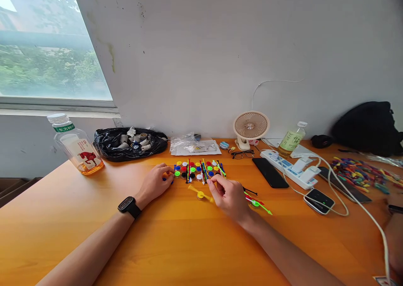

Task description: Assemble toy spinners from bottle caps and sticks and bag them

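Yellow spinner [200, 194], one: just nearside of the disc array [199, 177]; long axis slanting far-left to near-right, near end beside the right hand [231, 195], the nearer hand. Right hand: at array's near-right edge, fingers curled, grip untellable. Left hand [157, 180]: at array's left end, fingers bent, hold untellable.

We were in a room, office or home we could not tell: a wooden table [157, 244] stood against a stained wall [189, 68], with a window [53, 68] at far left, a small fan [252, 126] at the far edge, and a phone [270, 172] and power strip [287, 168] on the right.
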